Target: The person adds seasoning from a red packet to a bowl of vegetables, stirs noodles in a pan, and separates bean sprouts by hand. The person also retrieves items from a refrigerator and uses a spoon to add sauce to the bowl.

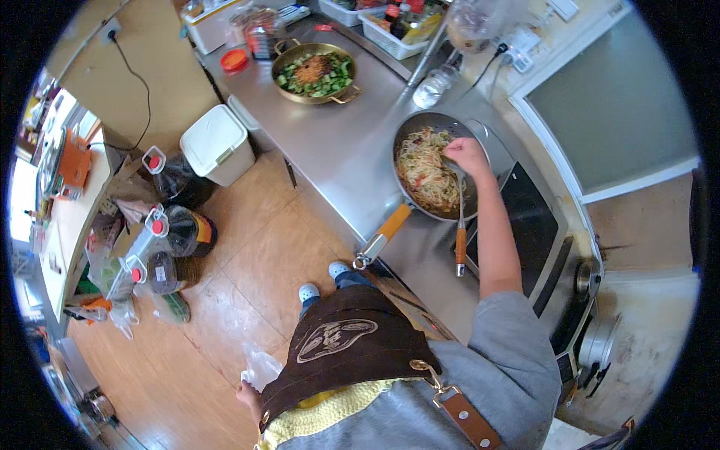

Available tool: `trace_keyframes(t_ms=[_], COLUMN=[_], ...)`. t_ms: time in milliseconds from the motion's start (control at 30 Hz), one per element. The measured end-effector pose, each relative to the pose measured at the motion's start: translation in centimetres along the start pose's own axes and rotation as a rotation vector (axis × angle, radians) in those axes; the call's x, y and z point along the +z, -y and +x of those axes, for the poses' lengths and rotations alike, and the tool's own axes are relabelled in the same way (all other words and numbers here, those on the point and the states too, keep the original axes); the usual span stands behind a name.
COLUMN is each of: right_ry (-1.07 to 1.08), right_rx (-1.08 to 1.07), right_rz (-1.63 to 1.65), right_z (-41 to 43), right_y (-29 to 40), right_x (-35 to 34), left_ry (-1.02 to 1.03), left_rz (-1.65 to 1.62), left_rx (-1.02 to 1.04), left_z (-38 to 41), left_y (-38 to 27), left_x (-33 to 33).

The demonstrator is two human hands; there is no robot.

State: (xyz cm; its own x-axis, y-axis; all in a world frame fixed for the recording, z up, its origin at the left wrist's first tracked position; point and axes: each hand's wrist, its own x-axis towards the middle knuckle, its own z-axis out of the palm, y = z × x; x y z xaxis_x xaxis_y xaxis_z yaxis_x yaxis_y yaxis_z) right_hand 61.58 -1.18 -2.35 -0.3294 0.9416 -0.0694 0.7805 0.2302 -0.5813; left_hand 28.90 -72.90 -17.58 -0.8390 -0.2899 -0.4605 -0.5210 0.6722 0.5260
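Note:
My right hand (468,155) hovers over a dark frying pan (409,121), its fingertips drawn together. Whether a pinch of something sits between them is too small to tell. Cooked noodles (428,169) mixed with shredded vegetables fill the pan. A turner with a wooden handle (460,244) leans across the near rim, its head partly hidden by my hand and the noodles. The pan's orange-and-metal handle (388,229) points towards me over the counter edge. Low beside my apron, my left hand (248,392) grips a clear plastic bag (262,367).
A brass two-handled pan (315,97) of chopped greens stands on the steel counter (332,146). A black cooktop (514,225) lies right of the frying pan. White baskets (394,42) hold condiments. A white lidded bin (216,143) and large bottles (188,230) stand on the floor.

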Motion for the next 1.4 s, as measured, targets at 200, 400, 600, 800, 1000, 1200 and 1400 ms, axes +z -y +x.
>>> trace_keyframes(t_ms=[200, 400, 600, 800, 1000, 1200, 1400], right_ry=[0.044, 0.143, 0.147, 0.295, 0.314, 0.322, 0.226], right_rx=[-0.224, -0.17, -0.327, -0.26, -0.285, -0.265, -0.312], right_rz=[-0.183, -0.312, -0.381, -0.428, -0.399, -0.318, -0.101], right_z=[-0.9, -0.3, 1.3, 1.5, 1.5, 1.4, 0.5], right_y=[-0.6, -0.5, -1.2, -0.7, 0.1, 0.3, 2.3], right_x=[3.4, 4.6, 6.2, 5.5, 5.6, 5.0, 1.1], left_ry=[0.002, -0.072, -0.089, -0.125, -0.127, -0.121, -0.125], left_rz=[0.043, -0.07, -0.096, -0.028, -0.085, -0.036, -0.02], left_rx=[0.078, 0.025, 0.035, 0.09, 0.089, 0.029, 0.055], left_z=[1.9, -0.2, 3.2, 1.6, 3.7, 3.4, 2.8], left_y=[0.7, -1.5, 4.9, 3.9, 7.5, 7.6, 7.6], left_x=[1.1, 1.1, 1.8, 2.7, 3.9, 4.4, 4.8])
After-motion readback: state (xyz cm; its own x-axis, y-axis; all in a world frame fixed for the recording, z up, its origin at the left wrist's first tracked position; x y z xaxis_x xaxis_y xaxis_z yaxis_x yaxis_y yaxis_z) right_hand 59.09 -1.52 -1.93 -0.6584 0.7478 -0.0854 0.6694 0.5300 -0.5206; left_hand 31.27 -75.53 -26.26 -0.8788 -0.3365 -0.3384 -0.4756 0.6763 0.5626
